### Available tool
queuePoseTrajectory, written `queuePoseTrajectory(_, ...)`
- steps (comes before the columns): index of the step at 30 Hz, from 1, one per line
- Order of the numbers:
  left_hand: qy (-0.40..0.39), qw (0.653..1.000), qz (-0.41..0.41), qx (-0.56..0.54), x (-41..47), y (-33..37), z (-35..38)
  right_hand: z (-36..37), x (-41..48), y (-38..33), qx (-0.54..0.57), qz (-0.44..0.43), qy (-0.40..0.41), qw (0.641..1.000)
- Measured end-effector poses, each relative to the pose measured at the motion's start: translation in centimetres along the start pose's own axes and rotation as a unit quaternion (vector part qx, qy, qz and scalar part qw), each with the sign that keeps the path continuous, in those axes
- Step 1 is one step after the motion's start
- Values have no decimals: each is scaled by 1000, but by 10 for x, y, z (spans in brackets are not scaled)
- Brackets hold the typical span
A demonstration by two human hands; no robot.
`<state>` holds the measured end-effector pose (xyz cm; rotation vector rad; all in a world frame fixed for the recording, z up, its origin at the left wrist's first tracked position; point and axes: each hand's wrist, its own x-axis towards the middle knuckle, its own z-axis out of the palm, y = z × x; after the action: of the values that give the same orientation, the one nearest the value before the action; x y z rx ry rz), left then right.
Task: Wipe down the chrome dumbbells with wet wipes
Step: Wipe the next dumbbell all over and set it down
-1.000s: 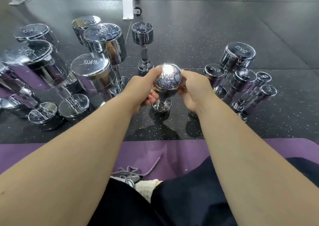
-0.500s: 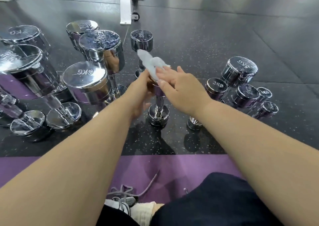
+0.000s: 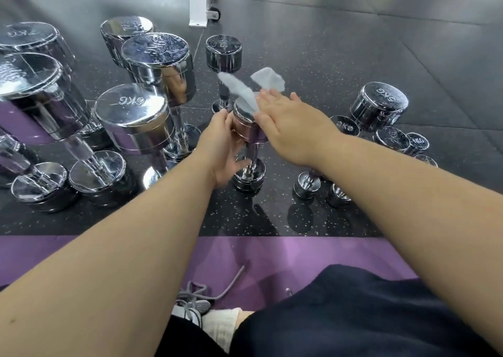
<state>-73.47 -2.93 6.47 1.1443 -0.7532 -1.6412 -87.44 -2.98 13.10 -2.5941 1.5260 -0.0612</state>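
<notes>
At the left, big chrome dumbbells stand on end on the dark speckled floor (image 3: 299, 57), the 6KG dumbbell (image 3: 133, 117) nearest the middle. Just right of it the left grip (image 3: 223, 144) is clasped round the upper head of a small dumbbell (image 3: 249, 130), which stands upright on the floor just beyond the purple mat (image 3: 272, 253). The wet wipe (image 3: 242, 92) lies over that head's top with its loose ends sticking out on the far side, pressed down by the right grip (image 3: 291, 122), which is released and flat with straight fingers, and farther right stand smaller weights, among them the 2KG dumbbell (image 3: 344, 128) and the 5KG dumbbell (image 3: 379, 106).
</notes>
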Motion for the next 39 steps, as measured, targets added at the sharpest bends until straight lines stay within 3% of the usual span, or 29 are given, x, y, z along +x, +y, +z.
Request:
queuePoseTrajectory(2, 8, 1000, -2, -5, -2, -2, 3, -3, 13, -13, 4, 20, -15, 1000)
queuePoseTrajectory(5, -2, 1000, 8, -8, -1, -4, 0, 2, 9, -26, 40, -45, -14, 998)
queuePoseTrajectory(8, 46, 997, 42, -46, -3, 2, -2, 10, -14, -12, 94, -74, 97, 988)
queuePoseTrajectory(10, 84, 993, 63, -47, -7, 6, 4, 11, -18, -3, 164, -13, 196, 967)
queuePoseTrajectory(13, 116, 978, 138, 106, -11, 10, 13, 7, -6, -2, 259, 82, 239, 932)
queuePoseTrajectory(16, 122, 964, 176, 155, -14, 16, 12, 2, 14, -13, 252, 105, 220, 936)
queuePoseTrajectory(19, 134, 966, 138, 171, -16, 23, 1, 3, 27, -28, 239, 89, 156, 954)
queuePoseTrajectory(24, 109, 986, 78, 103, -22, 25, -5, 16, 3, -26, 133, 88, 257, 953)
queuePoseTrajectory(28, 96, 990, 80, 69, -23, 15, 3, 1, 21, -16, 147, 138, 225, 953)
queuePoseTrajectory(34, 109, 991, 83, 6, -23, 16, 6, 7, -1, -37, 193, 18, 174, 965)
queuePoseTrajectory(39, 133, 987, 86, -18, -16, 15, 5, -2, 15, -6, 145, 109, 142, 973)
